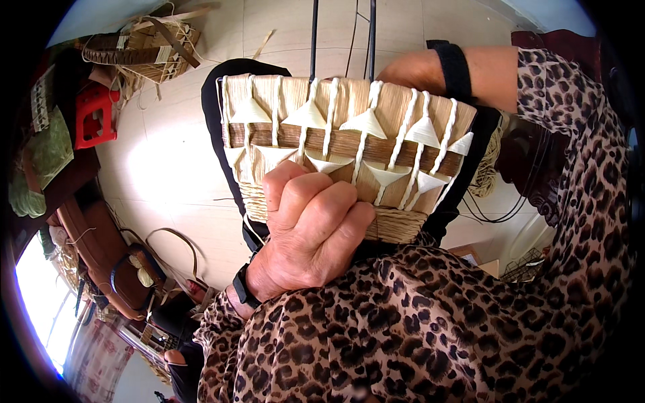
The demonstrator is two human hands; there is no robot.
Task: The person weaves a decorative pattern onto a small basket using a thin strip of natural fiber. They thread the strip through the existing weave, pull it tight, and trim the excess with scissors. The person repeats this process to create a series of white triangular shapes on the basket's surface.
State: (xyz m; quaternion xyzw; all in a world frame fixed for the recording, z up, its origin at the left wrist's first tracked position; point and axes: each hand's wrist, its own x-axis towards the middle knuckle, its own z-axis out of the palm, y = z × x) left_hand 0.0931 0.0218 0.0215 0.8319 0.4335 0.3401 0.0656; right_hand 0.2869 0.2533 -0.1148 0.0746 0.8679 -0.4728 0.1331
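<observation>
A partly woven basket [390, 158] rests on my lap. Its wall has pale and brown flat strips, upright twisted cords, cream triangles and a band of coiled cord at the lower edge. In front of the wall is my left hand [312, 225], its fingers curled tightly against the lower middle. What they pinch is hidden under them. My right hand [413, 70] reaches round the basket's far side from the right; its wrist shows, while the fingers are out of sight behind the wall. Both wrists wear dark bands.
Two thin black rods [314, 40] rise beyond the basket. On the pale tiled floor at far left lie another wicker piece [144, 54] and a red plastic stool [97, 115]. A bundle of cord [487, 164] hangs at right, near dark cables. A brown bench [101, 252] stands left.
</observation>
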